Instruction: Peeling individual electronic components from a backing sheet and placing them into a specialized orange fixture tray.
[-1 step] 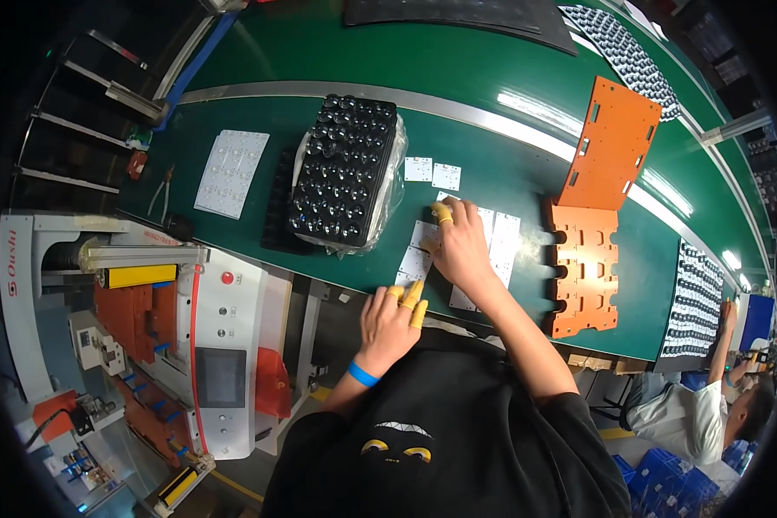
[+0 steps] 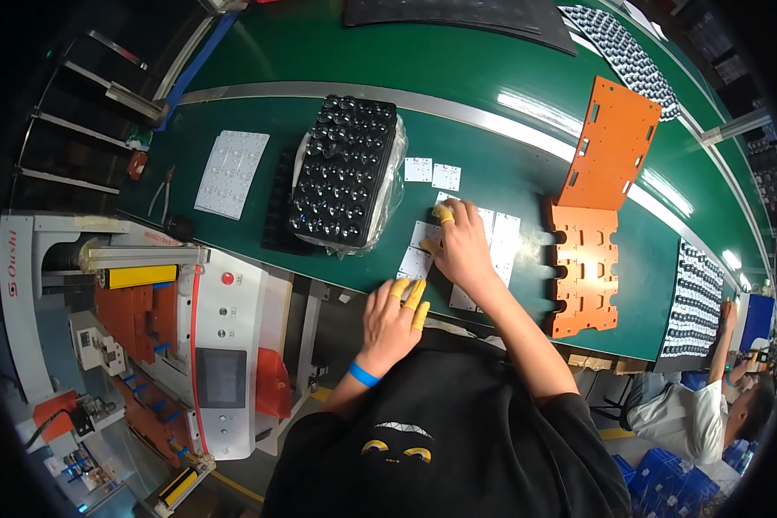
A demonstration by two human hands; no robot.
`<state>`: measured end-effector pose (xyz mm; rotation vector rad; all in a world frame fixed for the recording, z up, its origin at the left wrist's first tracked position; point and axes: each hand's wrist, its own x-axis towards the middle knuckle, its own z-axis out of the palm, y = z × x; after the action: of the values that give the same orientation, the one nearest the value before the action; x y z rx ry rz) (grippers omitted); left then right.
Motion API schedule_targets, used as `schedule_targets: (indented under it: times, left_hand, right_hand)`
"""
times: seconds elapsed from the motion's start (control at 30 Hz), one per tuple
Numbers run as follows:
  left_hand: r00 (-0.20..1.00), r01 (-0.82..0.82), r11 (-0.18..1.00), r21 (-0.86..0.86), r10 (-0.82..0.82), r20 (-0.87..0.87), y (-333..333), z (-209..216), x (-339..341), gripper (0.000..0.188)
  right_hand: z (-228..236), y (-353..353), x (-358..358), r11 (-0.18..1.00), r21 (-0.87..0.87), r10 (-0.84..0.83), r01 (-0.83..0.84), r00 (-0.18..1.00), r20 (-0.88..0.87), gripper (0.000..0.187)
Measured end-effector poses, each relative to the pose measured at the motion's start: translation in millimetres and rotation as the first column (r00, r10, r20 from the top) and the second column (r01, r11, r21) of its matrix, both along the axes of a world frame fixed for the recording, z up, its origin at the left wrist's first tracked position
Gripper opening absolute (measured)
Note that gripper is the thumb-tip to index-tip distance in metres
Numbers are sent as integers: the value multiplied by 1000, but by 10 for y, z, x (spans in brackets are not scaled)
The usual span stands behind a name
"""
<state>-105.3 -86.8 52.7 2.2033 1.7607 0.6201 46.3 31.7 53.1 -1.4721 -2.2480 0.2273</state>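
Note:
White circuit boards [image 2: 419,235] lie in strips on the green bench in front of me, partly covered by my hands. My right hand [image 2: 464,250] is over the middle strip, fingers bent down onto it. Its yellow-cotted index finger is at the strip's far end, and its thumb is at the left side. Near the bench edge is my left hand [image 2: 391,321], yellow cots on its fingers, which stretch forward to the near end of the left strip. A strip [image 2: 504,246] shows right of my right hand. Two small square boards [image 2: 432,173] lie beyond.
A black tray of shiny domed lenses [image 2: 344,173] stands left, with a white board panel [image 2: 231,173] and pliers [image 2: 162,190] farther left. An orange slotted fixture [image 2: 585,272] stands right, its plate [image 2: 613,142] raised. A machine [image 2: 224,345] is at lower left; a co-worker [image 2: 682,419] sits at right.
My left hand has shifted very slightly to the right, and the near end of the left strip sits a little farther away. My right hand has barely moved.

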Motion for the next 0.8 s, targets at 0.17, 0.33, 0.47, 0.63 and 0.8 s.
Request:
schedule_targets:
  times: [0.17, 0.33, 0.47, 0.63, 0.8]
  left_hand:
    - [993, 114, 992, 57, -112, -41, -116, -160, -47, 43]
    - [994, 63, 998, -24, -65, -93, -177, -148, -63, 50]
    - [992, 5, 999, -50, -11, -128, -145, -150, -70, 56]
    - [996, 2, 997, -72, -8, -94, -40, -163, -77, 59]
    - [995, 6, 999, -41, -10, -100, 60, -187, -47, 60]
  right_hand:
    - [-65, -25, -22, 980, -146, 111, -136, 979, -170, 44]
    - [-92, 28, -192, 979, -122, 140, -162, 975, -174, 43]
    - [-122, 96, -293, 980, -139, 122, -142, 982, -143, 42]
    - [-155, 185, -373, 985, -133, 82, -107, 979, -186, 39]
    - [-166, 257, -352, 988, -110, 84, -105, 981, -177, 37]
